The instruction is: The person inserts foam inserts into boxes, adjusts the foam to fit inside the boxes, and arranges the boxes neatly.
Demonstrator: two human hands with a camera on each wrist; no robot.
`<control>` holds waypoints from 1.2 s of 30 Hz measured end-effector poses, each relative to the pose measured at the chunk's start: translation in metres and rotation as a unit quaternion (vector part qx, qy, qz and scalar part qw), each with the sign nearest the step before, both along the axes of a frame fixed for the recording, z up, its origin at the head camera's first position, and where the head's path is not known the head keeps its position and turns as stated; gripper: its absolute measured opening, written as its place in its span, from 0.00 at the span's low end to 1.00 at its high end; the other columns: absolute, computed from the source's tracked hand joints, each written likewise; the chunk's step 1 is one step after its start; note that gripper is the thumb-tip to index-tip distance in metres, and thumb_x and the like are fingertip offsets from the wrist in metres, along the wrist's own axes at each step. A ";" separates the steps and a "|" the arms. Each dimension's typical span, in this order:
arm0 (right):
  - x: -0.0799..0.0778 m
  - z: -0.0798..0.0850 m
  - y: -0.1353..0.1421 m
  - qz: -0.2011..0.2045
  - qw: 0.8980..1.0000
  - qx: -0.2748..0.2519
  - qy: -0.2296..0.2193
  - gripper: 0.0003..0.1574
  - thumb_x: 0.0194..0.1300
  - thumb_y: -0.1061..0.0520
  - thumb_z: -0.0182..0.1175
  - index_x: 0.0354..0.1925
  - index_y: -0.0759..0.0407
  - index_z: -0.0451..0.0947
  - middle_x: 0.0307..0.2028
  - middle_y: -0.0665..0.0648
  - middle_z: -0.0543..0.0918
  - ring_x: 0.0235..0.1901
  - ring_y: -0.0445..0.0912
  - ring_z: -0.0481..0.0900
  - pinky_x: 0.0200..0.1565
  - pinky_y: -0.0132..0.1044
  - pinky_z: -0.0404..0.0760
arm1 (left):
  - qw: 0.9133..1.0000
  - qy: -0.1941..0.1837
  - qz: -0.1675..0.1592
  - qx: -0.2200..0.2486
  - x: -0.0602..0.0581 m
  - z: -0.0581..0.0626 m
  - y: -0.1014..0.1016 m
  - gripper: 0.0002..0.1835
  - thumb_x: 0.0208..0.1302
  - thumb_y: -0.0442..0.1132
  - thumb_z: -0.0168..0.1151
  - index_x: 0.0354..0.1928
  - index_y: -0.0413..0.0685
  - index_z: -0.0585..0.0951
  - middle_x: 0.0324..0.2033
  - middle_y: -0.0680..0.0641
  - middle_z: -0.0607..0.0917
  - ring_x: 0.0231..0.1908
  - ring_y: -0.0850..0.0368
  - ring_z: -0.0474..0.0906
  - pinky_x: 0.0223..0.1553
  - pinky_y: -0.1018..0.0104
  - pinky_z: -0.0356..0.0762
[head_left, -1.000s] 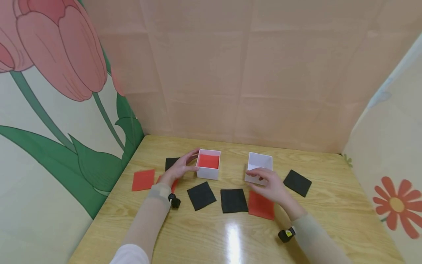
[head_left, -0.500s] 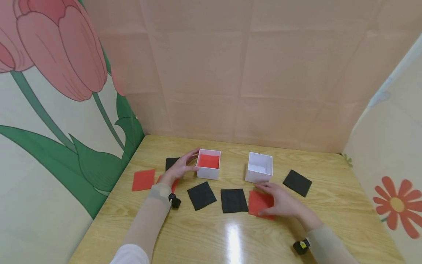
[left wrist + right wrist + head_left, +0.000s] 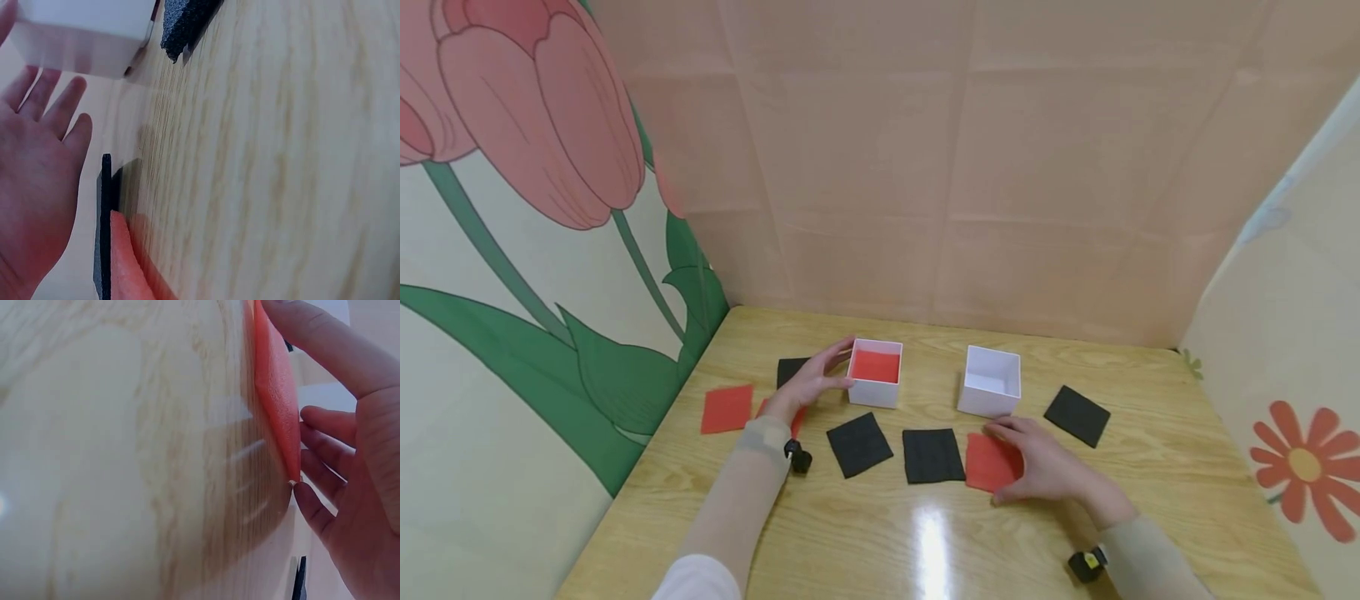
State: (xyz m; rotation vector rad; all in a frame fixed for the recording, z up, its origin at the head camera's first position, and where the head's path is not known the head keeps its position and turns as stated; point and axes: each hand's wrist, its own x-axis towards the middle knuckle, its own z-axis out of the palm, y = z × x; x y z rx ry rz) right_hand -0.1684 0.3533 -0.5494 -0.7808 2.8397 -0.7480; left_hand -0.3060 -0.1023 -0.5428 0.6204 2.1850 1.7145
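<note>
In the head view my left hand (image 3: pixel 808 383) lies against the left side of a white box (image 3: pixel 872 395). Its fingers look straight in the left wrist view. A red foam square (image 3: pixel 877 367) is inside that box. My right hand (image 3: pixel 1045 462) has its thumb and fingers at opposite edges of another red foam square (image 3: pixel 988 462), gripping it close to the table. The right wrist view shows this red foam (image 3: pixel 278 394) between thumb and fingertips. Just beyond the right hand stands a second white box (image 3: pixel 988 404), with only its bare inside showing.
Black foam squares lie left of centre (image 3: pixel 859 445), at the centre (image 3: pixel 933 456) and at the right (image 3: pixel 1077 416). A red square (image 3: pixel 727 409) lies far left. Another black square (image 3: pixel 792 369) and a red one (image 3: pixel 797 422) are partly hidden by the left arm.
My right hand has drawn back from the front of the right box to the red foam square, and its thumb has moved to the square's near edge. The left hand stays put.
</note>
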 end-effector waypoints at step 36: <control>0.000 0.005 0.000 -0.010 0.999 0.022 -0.029 0.60 0.43 0.33 0.87 0.70 0.52 0.78 0.66 0.56 0.75 0.61 0.56 0.74 0.55 0.54 0.81 | 1.000 0.006 0.007 -0.009 0.001 0.000 0.001 0.49 0.70 0.40 0.73 0.86 0.52 0.56 0.83 0.49 0.61 0.81 0.44 0.57 0.79 0.38 0.54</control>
